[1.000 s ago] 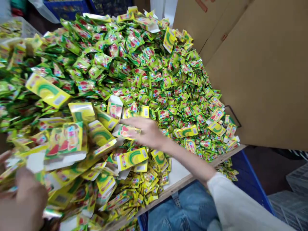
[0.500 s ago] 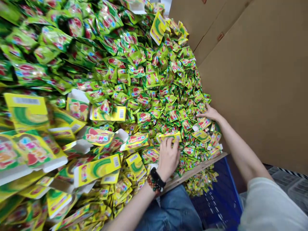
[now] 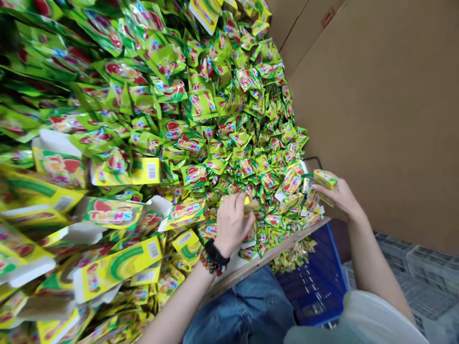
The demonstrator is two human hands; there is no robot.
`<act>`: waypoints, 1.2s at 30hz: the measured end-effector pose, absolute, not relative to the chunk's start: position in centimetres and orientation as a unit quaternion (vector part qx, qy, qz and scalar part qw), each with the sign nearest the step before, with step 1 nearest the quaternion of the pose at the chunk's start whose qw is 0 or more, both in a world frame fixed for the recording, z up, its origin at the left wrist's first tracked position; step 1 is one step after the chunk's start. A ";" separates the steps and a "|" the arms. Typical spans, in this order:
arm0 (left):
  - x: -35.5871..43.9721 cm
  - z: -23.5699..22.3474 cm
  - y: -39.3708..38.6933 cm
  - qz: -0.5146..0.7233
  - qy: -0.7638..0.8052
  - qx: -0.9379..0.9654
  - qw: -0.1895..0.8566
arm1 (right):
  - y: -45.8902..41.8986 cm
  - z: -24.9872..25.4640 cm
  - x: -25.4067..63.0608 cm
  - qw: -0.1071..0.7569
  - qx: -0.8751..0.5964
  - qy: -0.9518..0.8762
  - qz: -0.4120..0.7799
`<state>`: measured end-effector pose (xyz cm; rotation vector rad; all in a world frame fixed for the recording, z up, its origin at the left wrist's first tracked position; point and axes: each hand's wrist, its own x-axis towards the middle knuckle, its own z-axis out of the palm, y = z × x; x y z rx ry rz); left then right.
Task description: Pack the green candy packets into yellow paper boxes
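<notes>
My left hand (image 3: 234, 223), with a dark band and beads at its wrist, is closed around a small yellow candy box (image 3: 251, 204) at the front of the heap. Most of that box is hidden by the fingers. On the right, my right hand (image 3: 342, 197) pinches yellow-and-green candy packets (image 3: 325, 178) between thumb and fingers, just beyond the heap's edge. Beside those fingers, a printed candy box (image 3: 292, 179) leans on the heap. Green candy sachets (image 3: 201, 105) with watermelon prints are piled in front of both hands.
Flattened or open yellow boxes (image 3: 120, 267) lie across the left side. A wooden edge (image 3: 267, 253) borders the heap near my knees. Below it stands a blue basket (image 3: 322, 282) with sachets inside. Large brown cartons (image 3: 380, 110) form a wall at right, near grey crates (image 3: 430, 267).
My right hand has come away from the sachets toward me and now holds packets. My left hand has closed on the yellow box. The view has shifted right.
</notes>
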<state>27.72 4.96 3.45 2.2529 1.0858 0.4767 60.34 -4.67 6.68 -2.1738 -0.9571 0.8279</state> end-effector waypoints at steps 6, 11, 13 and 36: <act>33.6 6.9 5.3 0.225 0.329 0.741 0.541 | -11.2 2.9 56.9 0.460 -0.847 -0.126 0.234; 46.2 3.6 9.2 0.045 0.232 0.844 0.482 | -11.6 -1.2 53.6 0.388 -0.870 -0.218 0.213; 48.9 2.2 10.0 -0.035 0.224 0.869 0.440 | -11.3 -1.9 53.1 0.338 -0.889 -0.261 0.166; 35.8 10.8 9.6 0.224 0.223 0.742 0.591 | -7.7 5.8 47.7 0.338 -0.803 -0.445 0.209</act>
